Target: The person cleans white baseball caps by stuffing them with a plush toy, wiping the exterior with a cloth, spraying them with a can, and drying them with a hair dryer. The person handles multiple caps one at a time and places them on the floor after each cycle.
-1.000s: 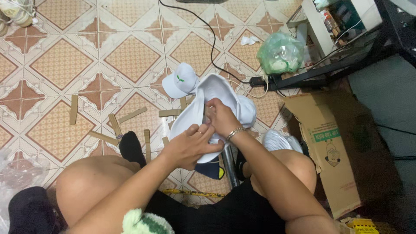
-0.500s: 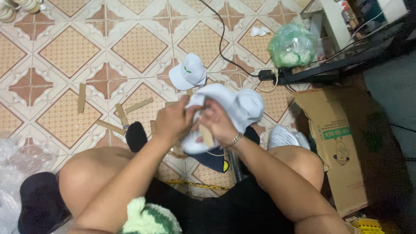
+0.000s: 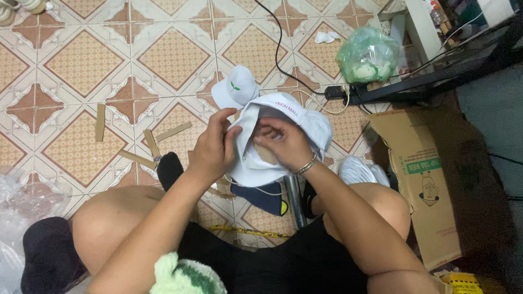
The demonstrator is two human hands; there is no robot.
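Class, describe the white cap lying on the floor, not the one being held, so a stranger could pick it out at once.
Start at the patterned tiled floor. Just beyond the person's left hand and the white cap being held lies a second white cap. It alone rests untouched on the tiles and bears a small green sprout mark.

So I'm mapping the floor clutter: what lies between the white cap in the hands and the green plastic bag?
In the head view, a black power strip with a white cord lies on the tiled floor between the white cap and the green plastic bag.
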